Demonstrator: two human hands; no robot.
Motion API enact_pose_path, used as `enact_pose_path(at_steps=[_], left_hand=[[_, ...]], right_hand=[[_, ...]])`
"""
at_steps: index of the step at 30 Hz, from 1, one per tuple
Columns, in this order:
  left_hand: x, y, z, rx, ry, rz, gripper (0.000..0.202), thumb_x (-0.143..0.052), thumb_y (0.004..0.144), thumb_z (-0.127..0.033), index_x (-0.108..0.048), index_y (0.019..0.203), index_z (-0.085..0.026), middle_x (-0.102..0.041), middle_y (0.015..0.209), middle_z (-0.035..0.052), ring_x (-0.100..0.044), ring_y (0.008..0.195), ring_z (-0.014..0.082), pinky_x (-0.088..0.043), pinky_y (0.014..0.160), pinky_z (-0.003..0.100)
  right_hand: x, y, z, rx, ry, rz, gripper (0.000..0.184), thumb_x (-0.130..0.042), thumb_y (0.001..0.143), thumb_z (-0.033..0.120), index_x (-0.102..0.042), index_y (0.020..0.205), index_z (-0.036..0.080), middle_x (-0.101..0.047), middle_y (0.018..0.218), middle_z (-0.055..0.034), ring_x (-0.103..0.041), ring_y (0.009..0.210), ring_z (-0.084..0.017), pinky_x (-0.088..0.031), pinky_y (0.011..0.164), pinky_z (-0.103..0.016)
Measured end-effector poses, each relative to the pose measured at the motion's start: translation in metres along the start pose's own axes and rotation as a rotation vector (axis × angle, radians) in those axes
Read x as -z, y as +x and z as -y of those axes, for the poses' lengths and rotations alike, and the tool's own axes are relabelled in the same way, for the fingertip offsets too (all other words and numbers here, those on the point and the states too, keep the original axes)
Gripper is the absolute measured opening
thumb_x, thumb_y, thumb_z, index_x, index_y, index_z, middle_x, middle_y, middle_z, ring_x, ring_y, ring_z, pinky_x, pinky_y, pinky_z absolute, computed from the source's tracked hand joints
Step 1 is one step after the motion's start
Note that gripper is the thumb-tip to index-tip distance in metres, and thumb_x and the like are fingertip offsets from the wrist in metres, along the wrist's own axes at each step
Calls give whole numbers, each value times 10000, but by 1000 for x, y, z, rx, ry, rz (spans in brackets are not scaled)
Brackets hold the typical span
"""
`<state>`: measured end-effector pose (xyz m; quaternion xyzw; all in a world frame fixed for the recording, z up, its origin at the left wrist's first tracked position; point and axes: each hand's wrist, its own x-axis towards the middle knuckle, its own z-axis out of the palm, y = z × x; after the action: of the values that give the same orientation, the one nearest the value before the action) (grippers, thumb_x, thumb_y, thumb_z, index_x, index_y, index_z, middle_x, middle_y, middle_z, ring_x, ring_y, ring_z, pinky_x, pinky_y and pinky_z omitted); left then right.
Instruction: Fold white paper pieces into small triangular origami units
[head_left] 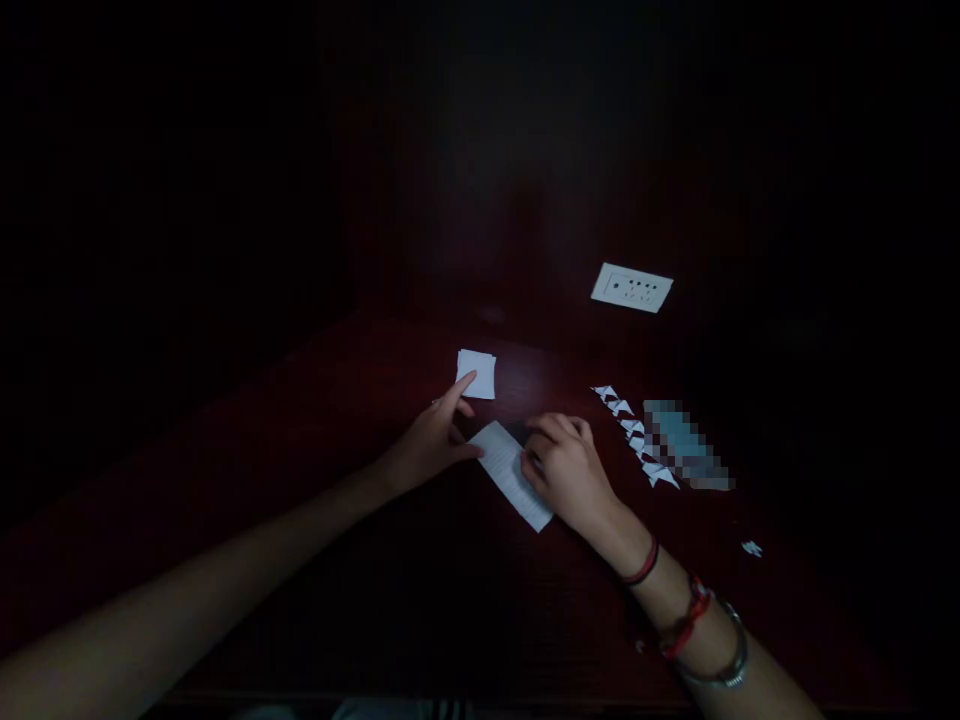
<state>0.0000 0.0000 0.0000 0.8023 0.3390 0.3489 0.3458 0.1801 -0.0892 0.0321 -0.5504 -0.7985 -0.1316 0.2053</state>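
A white paper strip (506,470) lies slanted on the dark red-brown table (420,600). My left hand (435,440) rests at the strip's upper left end, thumb pressing its edge and index finger stretched out toward a small stack of white paper squares (477,373). My right hand (566,470) lies on the strip's right side with fingers curled down and pressing the paper. Red cords and a metal bangle circle my right wrist.
A row of several small folded white paper triangles (634,435) runs diagonally right of my right hand, beside a blurred bluish object (686,445). A white socket plate (631,288) sits on the back wall. A paper scrap (751,548) lies far right. The surroundings are very dark.
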Motion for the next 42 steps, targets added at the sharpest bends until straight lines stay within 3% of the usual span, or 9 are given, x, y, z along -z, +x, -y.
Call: enact_pose_path(at_steps=[5, 8, 10, 15, 22, 27, 32, 36, 42], left_hand=[[-1, -4, -3, -113, 310, 38, 703, -594, 682, -234, -212, 1272, -259, -391, 1069, 46, -508, 683, 103, -453, 641, 264], [1, -8, -10, -194, 541, 98, 276, -551, 738, -288, -503, 992, -191, -441, 973, 31, -492, 798, 158, -422, 697, 291], [3, -11, -17, -259, 606, 222, 136, -507, 783, -293, -556, 824, -173, -476, 896, 23, -492, 803, 162, -406, 704, 283], [6, -18, -28, -427, 664, 435, 206, -456, 831, -341, -564, 961, -225, -537, 995, 18, -482, 921, 181, -359, 807, 297], [5, -20, -19, -373, 747, 375, 408, -409, 823, -459, -440, 1169, -244, -509, 1129, 47, -438, 1012, 231, -319, 840, 362], [3, -21, -12, -407, 739, 379, 404, -378, 839, -456, -417, 1195, -270, -448, 1200, 44, -397, 1069, 233, -299, 877, 371], [4, -22, -12, -430, 737, 368, 452, -394, 794, -537, -454, 1169, -294, -348, 1279, 49, -324, 1136, 265, -279, 903, 402], [5, -23, -12, -391, 741, 383, 472, -383, 794, -547, -431, 1190, -295, -353, 1286, 51, -318, 1144, 272, -270, 905, 419], [5, -22, -8, -363, 732, 395, 519, -368, 787, -569, -394, 1219, -282, -403, 1268, 31, -325, 1141, 260, -259, 904, 405]], right_hand=[[-8, 0, -5, -64, -25, 156, 90, -514, 744, 203, -591, 772, 165, -581, 911, -79, -474, 900, -219, -315, 767, -375], [-14, 0, -9, -92, 9, 227, 91, -506, 750, 204, -589, 766, 169, -587, 844, -67, -502, 853, -195, -343, 737, -334], [-17, 0, -12, -115, 57, 244, 100, -494, 756, 195, -591, 750, 169, -592, 823, -57, -524, 813, -169, -362, 717, -293], [-21, -1, -17, -185, 65, 205, 90, -507, 730, 169, -592, 700, 165, -607, 791, -53, -549, 759, -156, -380, 699, -265], [-29, 1, -28, -242, 210, 158, 81, -536, 707, 190, -605, 749, 184, -616, 810, -40, -560, 758, -156, -410, 701, -268], [-32, 3, -34, -232, 376, 136, 379, -521, 663, 70, -555, 1004, 233, -627, 866, 2, -570, 770, -139, -421, 730, -260], [-29, 4, -31, -223, 321, 131, 477, -503, 663, 49, -500, 1103, 233, -620, 894, -18, -555, 799, -160, -411, 726, -289], [-27, 4, -30, -144, 325, 138, 445, -487, 660, 14, -527, 1048, 228, -588, 984, -31, -515, 904, -174, -383, 768, -306], [-25, 4, -31, -35, 312, 154, 304, -482, 677, -3, -564, 881, 207, -602, 857, -7, -512, 845, -156, -357, 753, -303]])
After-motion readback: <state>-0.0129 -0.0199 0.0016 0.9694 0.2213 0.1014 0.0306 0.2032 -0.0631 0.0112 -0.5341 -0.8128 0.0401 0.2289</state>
